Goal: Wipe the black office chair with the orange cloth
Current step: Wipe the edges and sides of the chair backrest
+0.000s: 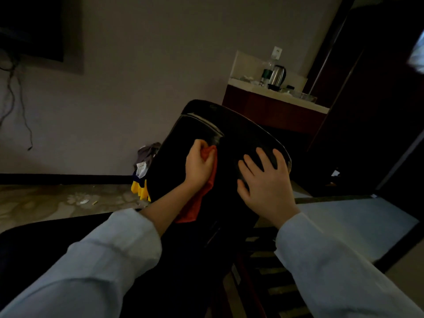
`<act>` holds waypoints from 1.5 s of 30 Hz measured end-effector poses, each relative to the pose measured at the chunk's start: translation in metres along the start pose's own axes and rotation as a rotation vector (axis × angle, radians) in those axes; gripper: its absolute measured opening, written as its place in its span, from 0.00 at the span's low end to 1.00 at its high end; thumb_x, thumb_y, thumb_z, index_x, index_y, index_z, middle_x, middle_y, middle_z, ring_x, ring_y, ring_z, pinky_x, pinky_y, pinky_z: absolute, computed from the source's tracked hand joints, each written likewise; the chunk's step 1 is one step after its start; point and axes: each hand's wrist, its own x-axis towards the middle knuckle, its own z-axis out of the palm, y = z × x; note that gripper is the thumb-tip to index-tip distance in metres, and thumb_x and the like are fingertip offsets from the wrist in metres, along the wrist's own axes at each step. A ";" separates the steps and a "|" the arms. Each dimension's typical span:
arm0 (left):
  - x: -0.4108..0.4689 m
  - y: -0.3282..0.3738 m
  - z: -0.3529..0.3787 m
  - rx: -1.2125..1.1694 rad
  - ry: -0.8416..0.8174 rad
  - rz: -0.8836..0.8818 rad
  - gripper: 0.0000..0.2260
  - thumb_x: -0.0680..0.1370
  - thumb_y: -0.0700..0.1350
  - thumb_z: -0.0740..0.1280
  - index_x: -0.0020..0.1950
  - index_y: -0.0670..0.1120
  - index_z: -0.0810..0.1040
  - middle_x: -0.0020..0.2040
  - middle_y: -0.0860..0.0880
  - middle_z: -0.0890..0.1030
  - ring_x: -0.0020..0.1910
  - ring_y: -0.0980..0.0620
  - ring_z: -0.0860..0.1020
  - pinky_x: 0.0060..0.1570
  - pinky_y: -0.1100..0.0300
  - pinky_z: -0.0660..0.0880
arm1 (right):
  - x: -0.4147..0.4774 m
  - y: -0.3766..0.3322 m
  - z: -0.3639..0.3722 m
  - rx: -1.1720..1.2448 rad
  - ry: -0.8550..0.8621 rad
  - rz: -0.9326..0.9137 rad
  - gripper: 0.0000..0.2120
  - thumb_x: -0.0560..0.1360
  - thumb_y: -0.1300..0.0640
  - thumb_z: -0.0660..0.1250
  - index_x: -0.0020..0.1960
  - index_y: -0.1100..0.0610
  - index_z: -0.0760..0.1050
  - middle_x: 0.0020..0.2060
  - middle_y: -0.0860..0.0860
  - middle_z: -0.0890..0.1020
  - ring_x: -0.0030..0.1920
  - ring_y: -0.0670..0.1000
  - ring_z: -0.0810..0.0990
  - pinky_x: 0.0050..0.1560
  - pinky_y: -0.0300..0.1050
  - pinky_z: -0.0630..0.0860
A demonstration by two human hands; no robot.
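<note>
The black office chair (238, 131) fills the middle of the head view, its backrest tilted toward me. My left hand (198, 166) is closed on the orange cloth (197, 203) and presses it against the left part of the backrest; the cloth hangs down below my wrist. My right hand (266, 180) lies flat on the right side of the backrest, fingers spread, holding nothing. The chair's seat and base are lost in the dark.
A dark wood counter (277, 106) at the back right carries a steel kettle (277, 75) and a bottle. A pile of cloths, one yellow (138, 190), lies on the floor left of the chair. Cables hang on the left wall. A dark wardrobe stands right.
</note>
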 end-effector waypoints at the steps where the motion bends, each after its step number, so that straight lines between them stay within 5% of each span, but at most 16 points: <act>1: 0.009 -0.003 0.002 0.020 0.030 -0.054 0.05 0.78 0.43 0.66 0.45 0.46 0.70 0.40 0.47 0.78 0.40 0.52 0.77 0.42 0.56 0.73 | 0.000 0.000 0.000 0.000 0.001 0.000 0.22 0.74 0.48 0.55 0.56 0.59 0.80 0.54 0.56 0.83 0.61 0.60 0.76 0.65 0.61 0.58; 6: 0.030 0.001 0.014 0.051 0.065 -0.154 0.06 0.77 0.45 0.67 0.51 0.43 0.79 0.46 0.47 0.82 0.48 0.51 0.80 0.46 0.63 0.73 | 0.000 0.000 0.003 0.006 0.006 0.007 0.21 0.74 0.49 0.56 0.55 0.59 0.81 0.54 0.55 0.83 0.60 0.59 0.77 0.65 0.59 0.60; 15: -0.028 0.003 -0.001 0.036 -0.167 0.360 0.13 0.75 0.52 0.65 0.55 0.46 0.78 0.51 0.51 0.76 0.50 0.56 0.77 0.52 0.59 0.76 | 0.001 0.000 0.006 0.026 0.082 0.002 0.19 0.73 0.49 0.58 0.55 0.56 0.82 0.52 0.53 0.83 0.59 0.58 0.78 0.65 0.58 0.60; 18: -0.027 -0.014 -0.004 0.150 -0.107 0.257 0.15 0.77 0.53 0.63 0.57 0.47 0.77 0.53 0.48 0.75 0.51 0.51 0.76 0.51 0.54 0.76 | 0.000 0.001 0.007 0.014 0.075 -0.026 0.18 0.73 0.49 0.59 0.56 0.54 0.82 0.52 0.53 0.84 0.59 0.57 0.78 0.65 0.58 0.61; 23: -0.006 -0.027 -0.003 0.192 0.058 -0.141 0.10 0.79 0.48 0.64 0.57 0.45 0.78 0.53 0.43 0.74 0.50 0.48 0.76 0.47 0.63 0.67 | 0.000 0.001 0.007 0.025 0.064 -0.029 0.19 0.74 0.48 0.58 0.56 0.54 0.82 0.52 0.53 0.84 0.60 0.57 0.78 0.65 0.58 0.61; 27: 0.028 -0.015 0.006 0.229 0.106 -0.202 0.10 0.78 0.46 0.63 0.50 0.40 0.79 0.46 0.41 0.81 0.47 0.43 0.79 0.43 0.57 0.71 | 0.002 0.001 0.008 0.025 0.076 -0.018 0.19 0.73 0.48 0.59 0.55 0.54 0.82 0.52 0.53 0.84 0.59 0.57 0.78 0.64 0.58 0.62; 30: 0.040 0.007 0.016 0.212 0.123 -0.157 0.10 0.79 0.46 0.63 0.48 0.41 0.80 0.44 0.43 0.82 0.45 0.46 0.80 0.42 0.59 0.71 | 0.002 0.001 0.011 0.031 0.083 -0.005 0.18 0.72 0.49 0.59 0.54 0.54 0.82 0.51 0.52 0.84 0.59 0.56 0.79 0.64 0.57 0.62; 38: 0.002 0.029 0.014 0.273 -0.129 0.321 0.08 0.77 0.44 0.67 0.54 0.43 0.80 0.50 0.46 0.79 0.48 0.53 0.77 0.48 0.64 0.72 | 0.001 0.001 0.013 0.045 0.090 -0.002 0.18 0.72 0.49 0.59 0.54 0.54 0.82 0.52 0.52 0.84 0.58 0.56 0.79 0.64 0.57 0.63; 42: -0.026 0.003 0.001 0.152 -0.087 0.315 0.08 0.75 0.42 0.69 0.53 0.44 0.80 0.49 0.48 0.79 0.46 0.58 0.76 0.47 0.69 0.72 | 0.000 0.000 0.012 0.039 0.097 -0.004 0.18 0.73 0.49 0.59 0.55 0.54 0.82 0.52 0.52 0.84 0.59 0.56 0.79 0.64 0.56 0.63; 45: -0.017 -0.012 -0.005 0.159 -0.055 0.208 0.07 0.77 0.43 0.68 0.53 0.43 0.81 0.48 0.46 0.80 0.46 0.53 0.78 0.47 0.61 0.74 | 0.000 0.001 0.013 0.032 0.107 -0.006 0.18 0.73 0.49 0.59 0.55 0.54 0.82 0.52 0.53 0.84 0.58 0.55 0.79 0.64 0.56 0.63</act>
